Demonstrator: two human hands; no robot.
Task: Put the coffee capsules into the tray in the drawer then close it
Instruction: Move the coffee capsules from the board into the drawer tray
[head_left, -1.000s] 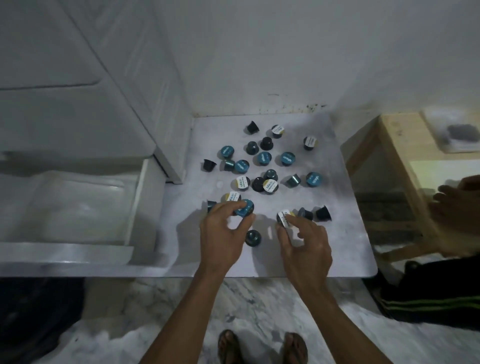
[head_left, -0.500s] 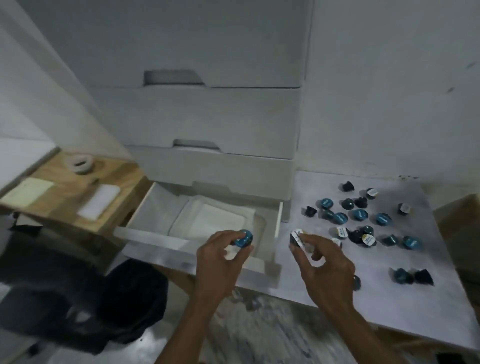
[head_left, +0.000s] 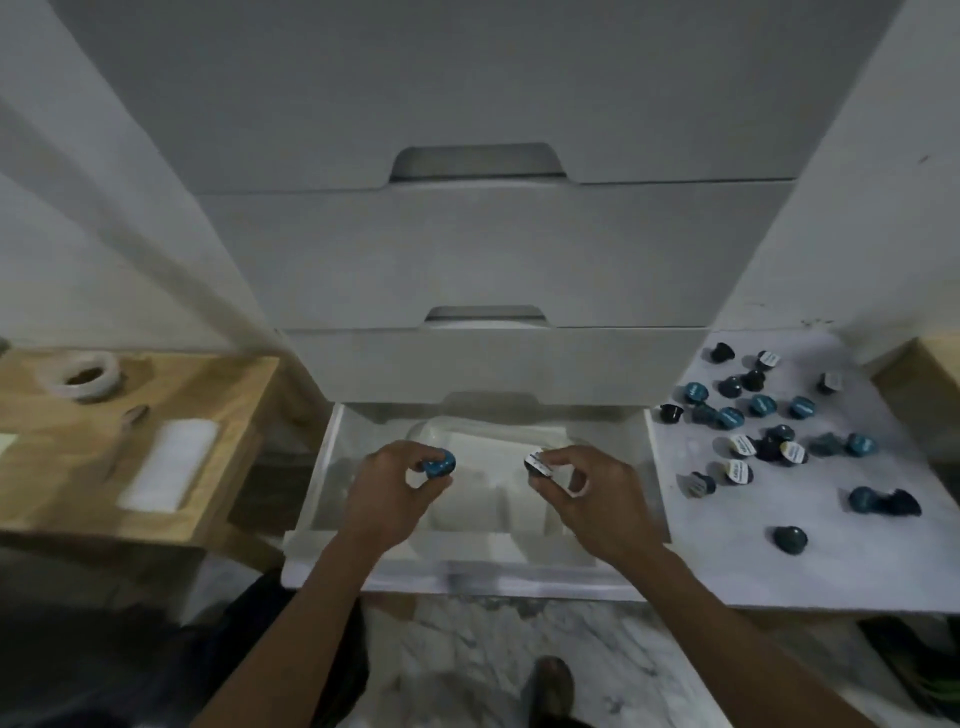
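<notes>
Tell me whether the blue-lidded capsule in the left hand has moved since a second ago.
Yes. The blue-lidded capsule, pinched by the left hand, left the white table and now hangs over the tray in the open drawer.

Nothing I could read. The white-lidded capsules (head_left: 742, 446) on the table (head_left: 727, 561) to my right carried dark printing, and so did the white lid of the capsule (head_left: 537, 464) pinched in my right hand (head_left: 587, 499), but every mark was too blurred and small to make out as letters or numbers.
</notes>
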